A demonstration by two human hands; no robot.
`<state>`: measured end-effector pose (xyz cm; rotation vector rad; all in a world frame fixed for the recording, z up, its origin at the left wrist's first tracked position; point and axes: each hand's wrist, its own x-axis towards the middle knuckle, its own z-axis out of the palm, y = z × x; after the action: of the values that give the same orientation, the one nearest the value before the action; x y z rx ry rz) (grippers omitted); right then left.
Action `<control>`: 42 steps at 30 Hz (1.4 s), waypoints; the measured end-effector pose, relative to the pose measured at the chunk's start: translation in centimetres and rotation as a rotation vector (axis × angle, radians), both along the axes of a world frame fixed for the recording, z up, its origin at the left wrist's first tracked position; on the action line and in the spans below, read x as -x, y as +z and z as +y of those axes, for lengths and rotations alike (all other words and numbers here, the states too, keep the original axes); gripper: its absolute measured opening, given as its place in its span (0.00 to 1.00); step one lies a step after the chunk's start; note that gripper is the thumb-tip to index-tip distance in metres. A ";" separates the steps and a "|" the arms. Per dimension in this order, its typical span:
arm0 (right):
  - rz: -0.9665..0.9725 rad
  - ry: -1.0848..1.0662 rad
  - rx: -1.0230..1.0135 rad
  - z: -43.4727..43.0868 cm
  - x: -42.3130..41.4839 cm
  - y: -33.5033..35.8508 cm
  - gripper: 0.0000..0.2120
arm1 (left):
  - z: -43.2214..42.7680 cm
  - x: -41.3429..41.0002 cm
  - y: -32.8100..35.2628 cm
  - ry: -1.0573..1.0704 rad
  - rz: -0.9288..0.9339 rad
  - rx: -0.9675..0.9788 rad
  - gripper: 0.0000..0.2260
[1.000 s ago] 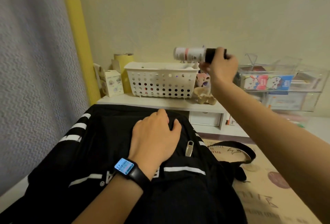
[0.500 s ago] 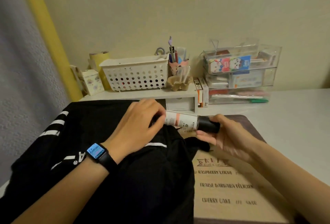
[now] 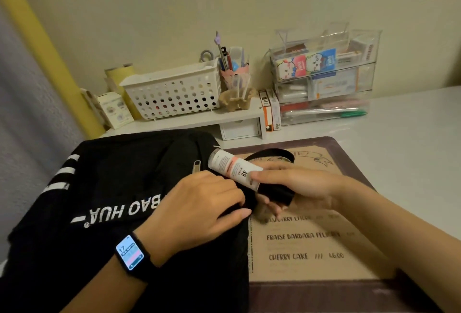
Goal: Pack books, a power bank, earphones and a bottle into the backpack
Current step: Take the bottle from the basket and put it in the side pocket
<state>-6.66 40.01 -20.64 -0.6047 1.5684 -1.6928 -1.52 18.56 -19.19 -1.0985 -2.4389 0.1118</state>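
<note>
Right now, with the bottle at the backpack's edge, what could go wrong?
1. The right hand grips the bottle mostly by its dark cap end, so the white body could swing or slip out.
2. The left hand pinches fabric at the backpack edge, but no opening shows; the bottle might miss and drop onto the mat.
3. The strap loops just behind the bottle and could snag it.

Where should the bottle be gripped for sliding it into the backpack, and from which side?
Grip the bottle at its black cap end, coming from the right, as the right hand does. It lies tilted with its white base pointing at the backpack, whose edge the left hand pinches, so the body is free to enter first.
</note>
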 end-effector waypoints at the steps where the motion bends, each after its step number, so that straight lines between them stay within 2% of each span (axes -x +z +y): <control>1: 0.018 0.020 -0.035 0.6 0.2 0.3 0.09 | -0.1 0.1 0.0 -0.015 0.010 0.011 0.18; 4: 0.026 0.091 -0.110 2.2 1.1 0.8 0.20 | -0.1 0.6 -0.1 -0.065 0.060 0.049 0.23; 8: 0.002 0.240 -0.165 3.7 1.7 0.8 0.21 | -0.3 0.9 -0.4 -0.114 0.153 -0.004 0.25; 10: 0.033 0.318 -0.179 3.9 1.6 1.0 0.22 | -0.8 1.0 -0.4 -0.121 0.147 -0.135 0.26; 15: 0.058 0.399 -0.143 2.5 0.5 1.8 0.23 | -1.5 1.2 -0.3 -0.140 -0.038 -0.543 0.26; 19: 0.042 0.354 -0.156 1.6 -0.2 2.4 0.22 | -1.9 1.4 -0.4 -0.166 -0.133 -0.737 0.24; 21: -0.028 0.294 -0.203 1.3 -0.5 2.7 0.23 | -2.0 1.6 -0.4 -0.171 -0.174 -0.795 0.26; 24: -0.128 0.224 -0.252 0.8 -1.0 3.3 0.24 | -2.0 1.7 -0.3 -0.170 -0.225 -0.823 0.26; 26: -0.094 0.166 -0.304 0.5 -1.6 3.8 0.21 | -2.1 1.8 -0.4 -0.179 -0.251 -0.832 0.26; 31: 0.181 -0.015 -0.452 -0.8 -4.0 5.5 0.09 | -1.9 2.0 -0.4 -0.189 -0.265 -0.875 0.26; 36: 0.732 -0.374 -0.590 -3.6 -5.8 3.5 0.15 | -1.5 2.0 -0.4 -0.185 -0.272 -0.891 0.27; 39: 0.940 -0.562 -0.681 -5.1 -7.0 2.0 0.15 | -1.5 2.0 -0.5 -0.184 -0.275 -0.899 0.27; 42: 1.187 -0.629 -0.843 -6.5 -7.9 1.1 0.21 | -1.3 2.0 -0.5 -0.178 -0.270 -0.905 0.27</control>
<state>1.22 33.53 -19.49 -0.7200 3.3147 -0.7394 -3.50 17.23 -19.66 -0.9050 -2.1591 -1.1375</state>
